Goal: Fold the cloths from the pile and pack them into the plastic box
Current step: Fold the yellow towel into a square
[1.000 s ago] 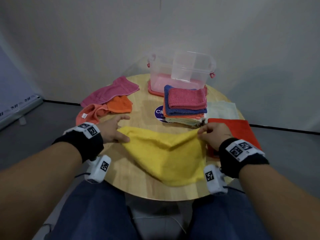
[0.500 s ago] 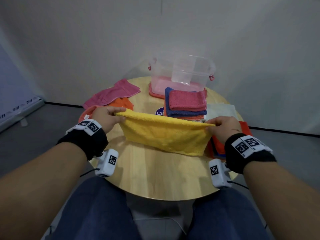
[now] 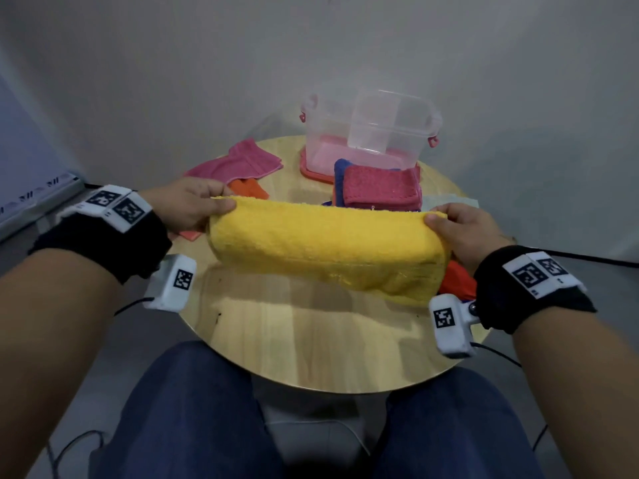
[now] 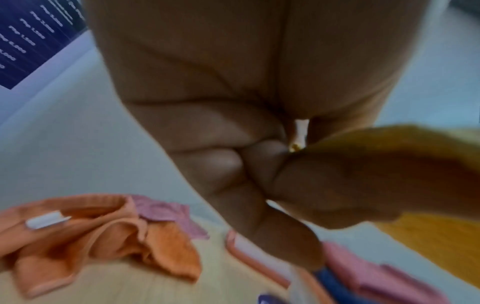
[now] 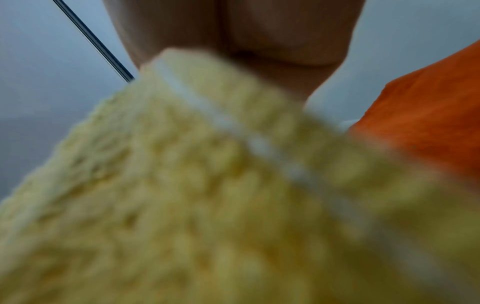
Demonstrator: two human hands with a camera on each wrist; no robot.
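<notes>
A yellow cloth (image 3: pixel 325 247) hangs stretched in the air above the round wooden table (image 3: pixel 311 340). My left hand (image 3: pixel 193 209) pinches its top left corner, and my right hand (image 3: pixel 460 229) pinches its top right corner. In the left wrist view the fingers (image 4: pixel 259 174) curl tightly round the yellow cloth (image 4: pixel 389 164). The right wrist view is mostly filled by the blurred yellow cloth (image 5: pixel 207 195). Behind it lies a stack of folded cloths (image 3: pixel 378 186) with a pink one on top. The clear plastic box (image 3: pixel 370 133) stands at the far edge.
Unfolded cloths lie at the table's left: a pink cloth (image 3: pixel 238 162) and orange cloths (image 3: pixel 249 188) (image 4: pixel 91 236). A red-orange cloth (image 3: pixel 456 278) (image 5: pixel 428 123) and a pale cloth (image 3: pixel 446 202) lie at the right. My knees sit under the near edge.
Both hands lifted the yellow cloth off the table by its far corners and raised it, so it now hangs stretched between them instead of lying spread flat.
</notes>
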